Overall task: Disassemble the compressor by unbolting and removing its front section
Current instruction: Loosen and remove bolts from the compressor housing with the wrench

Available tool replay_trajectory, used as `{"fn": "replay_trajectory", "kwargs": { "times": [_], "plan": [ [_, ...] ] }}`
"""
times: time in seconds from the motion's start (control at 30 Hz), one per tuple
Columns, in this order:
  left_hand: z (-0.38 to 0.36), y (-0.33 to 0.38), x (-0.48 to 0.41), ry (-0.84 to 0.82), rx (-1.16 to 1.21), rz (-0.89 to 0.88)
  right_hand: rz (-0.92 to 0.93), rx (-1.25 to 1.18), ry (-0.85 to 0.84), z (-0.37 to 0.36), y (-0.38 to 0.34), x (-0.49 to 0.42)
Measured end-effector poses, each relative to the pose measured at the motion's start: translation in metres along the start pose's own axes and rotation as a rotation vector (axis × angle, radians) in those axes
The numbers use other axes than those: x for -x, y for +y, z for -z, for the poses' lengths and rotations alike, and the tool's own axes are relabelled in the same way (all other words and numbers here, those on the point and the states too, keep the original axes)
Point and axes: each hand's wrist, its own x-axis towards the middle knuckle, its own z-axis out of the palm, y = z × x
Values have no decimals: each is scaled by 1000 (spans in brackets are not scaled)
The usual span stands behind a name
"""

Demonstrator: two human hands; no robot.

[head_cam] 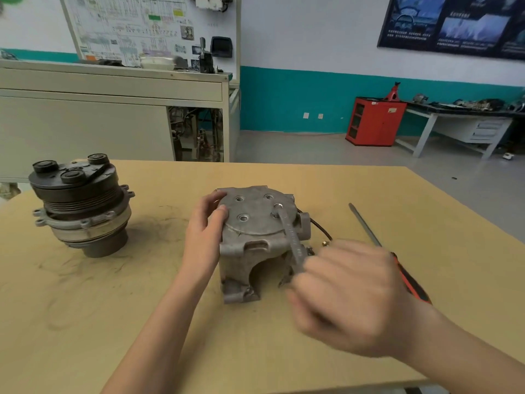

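A grey cast compressor housing (pixel 255 240) stands upright in the middle of the wooden table (pixel 199 336), its flat round end plate facing up with several bolt holes. My left hand (pixel 206 231) presses against the housing's left side, thumb on the top plate. A grey wrench (pixel 291 237) sits with its ring end on a bolt (pixel 277 206) at the plate's right edge. My right hand (pixel 341 294), blurred by motion, grips the wrench's lower end.
A second compressor part with a black pulley (pixel 79 206) stands at the table's left. A long screwdriver with a red-black handle (pixel 392 254) lies to the right of the housing. A small brass fitting (pixel 325 243) and a black cable lie behind my right hand.
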Motion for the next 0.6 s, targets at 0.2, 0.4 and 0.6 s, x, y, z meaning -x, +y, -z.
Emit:
{"fn": "replay_trajectory", "kwargs": {
  "times": [0.2,0.4,0.6],
  "plan": [
    [-2,0,0,13,12,26,-504,-472,235,4,47,56],
    [-2,3,1,22,24,48,-1004,-962,435,-16,100,63],
    [-3,4,1,29,23,58,-1339,-1000,431,-58,157,43]
  ]
}}
